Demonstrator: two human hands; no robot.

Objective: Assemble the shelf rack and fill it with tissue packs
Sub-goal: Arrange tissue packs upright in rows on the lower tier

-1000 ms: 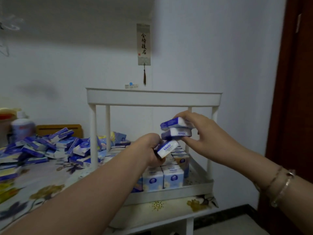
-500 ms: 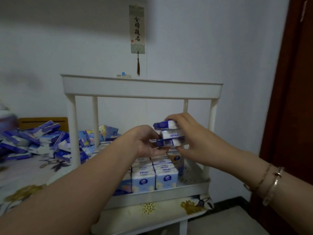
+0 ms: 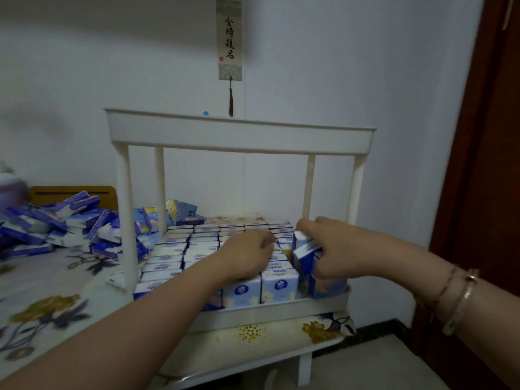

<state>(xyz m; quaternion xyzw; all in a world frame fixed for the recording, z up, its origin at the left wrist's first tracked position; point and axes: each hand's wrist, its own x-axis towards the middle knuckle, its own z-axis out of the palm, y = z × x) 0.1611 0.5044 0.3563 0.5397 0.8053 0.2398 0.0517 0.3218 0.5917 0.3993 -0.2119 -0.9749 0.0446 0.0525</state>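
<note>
White plastic shelf rack (image 3: 239, 133) stood mid-frame on a floral tablecloth (image 3: 42, 305), right hand (image 3: 334, 249) gripping tissue packs (image 3: 305, 253), left hand (image 3: 247, 256) curled, its contents hidden.

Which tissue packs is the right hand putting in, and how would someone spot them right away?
Find the white rack on the flowered table; its lower tray is filled with rows of upright packs. At the tray's right end, the right hand grips a small bunch of packs. Unlike the neat rows, these sit tilted and raised above their neighbours.
</note>
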